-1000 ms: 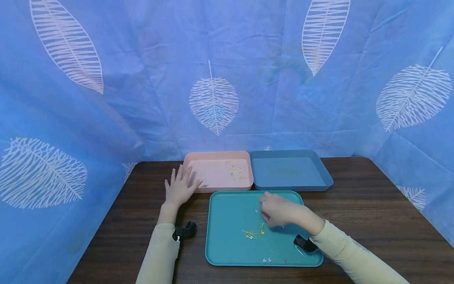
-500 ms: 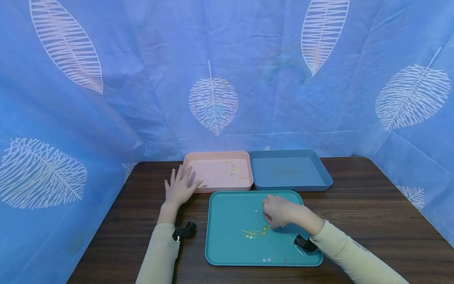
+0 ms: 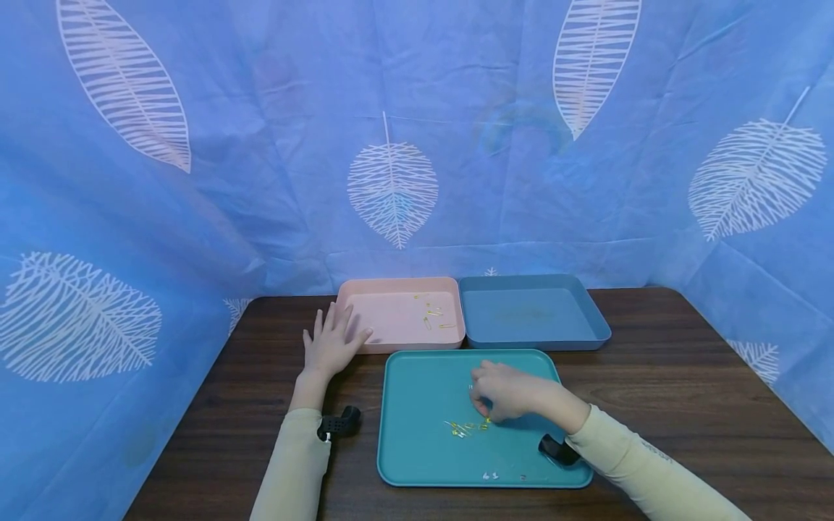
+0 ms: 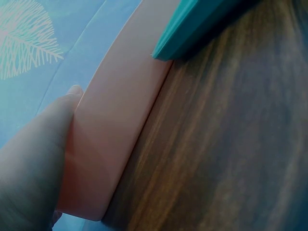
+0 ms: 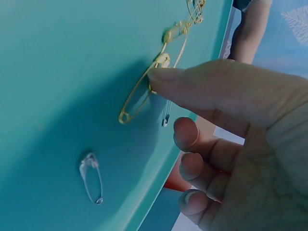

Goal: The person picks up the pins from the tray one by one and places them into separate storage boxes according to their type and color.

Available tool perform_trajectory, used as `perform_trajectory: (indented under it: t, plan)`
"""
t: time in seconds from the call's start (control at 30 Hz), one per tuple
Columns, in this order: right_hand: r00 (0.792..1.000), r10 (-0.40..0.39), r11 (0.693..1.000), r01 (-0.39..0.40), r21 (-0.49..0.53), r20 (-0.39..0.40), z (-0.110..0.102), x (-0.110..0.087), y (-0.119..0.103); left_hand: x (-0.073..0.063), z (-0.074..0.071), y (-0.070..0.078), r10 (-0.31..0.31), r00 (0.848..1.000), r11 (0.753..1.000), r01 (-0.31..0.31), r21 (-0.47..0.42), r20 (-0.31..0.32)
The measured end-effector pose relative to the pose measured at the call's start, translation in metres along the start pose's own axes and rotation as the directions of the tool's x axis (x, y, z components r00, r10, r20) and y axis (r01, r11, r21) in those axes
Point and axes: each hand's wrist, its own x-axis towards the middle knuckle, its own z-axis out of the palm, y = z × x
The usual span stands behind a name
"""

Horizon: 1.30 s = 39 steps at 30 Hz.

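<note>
My left hand (image 3: pixel 329 352) rests with fingers spread at the left end of a pink tray (image 3: pixel 384 329). In the left wrist view its thumb (image 4: pixel 41 130) lies along the tray's rim. Over a green tray (image 3: pixel 417 459), my right hand (image 3: pixel 511 392) pinches a gold safety pin (image 5: pixel 129 105) near its clasp, thumb in front and index finger mostly hidden. The other fingers curl beside it. Further gold pins (image 5: pixel 177 32) lie overlapping close by. A silver safety pin (image 5: pixel 91 178) lies apart on the green surface.
A blue tray (image 3: pixel 534 318) stands beside the pink one, behind the green tray. Several gold safety pins (image 3: pixel 434 312) lie in the pink tray. Small clear pieces (image 3: pixel 490 476) sit near the green tray's front edge. The dark wooden table (image 3: pixel 658 376) backs onto a blue leaf-patterned cloth (image 3: pixel 489 181).
My right hand first drew back slightly to the right, then came left and down to the gold safety pin at the right of the small pile. My left hand has stayed in place.
</note>
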Motion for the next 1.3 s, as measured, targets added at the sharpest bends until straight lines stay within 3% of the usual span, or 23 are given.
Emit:
perform_trajectory:
  t: [0.17,0.37,0.77,1.3]
  plan:
    - [1.0,0.007,1.0,-0.007,0.02,-0.004,-0.002,-0.002,-0.001,0.001,0.001,-0.001,-0.004,1.0,1.0,0.004,0.0,0.004]
    - [0.995,-0.054,0.999,0.053,-0.011,-0.086,-0.005,-0.003,0.0,0.001,0.0,0.0,-0.006,1.0,1.0,0.006,0.002,-0.002]
    - [0.962,-0.142,0.99,0.135,-0.048,-0.235,-0.014,-0.006,0.004,0.001,0.0,0.0,0.002,1.0,1.0,-0.002,0.006,-0.014]
    - [0.917,-0.157,0.986,0.127,-0.104,-0.366,-0.025,0.003,0.006,0.001,0.001,0.0,0.001,1.0,1.0,-0.001,0.003,-0.014]
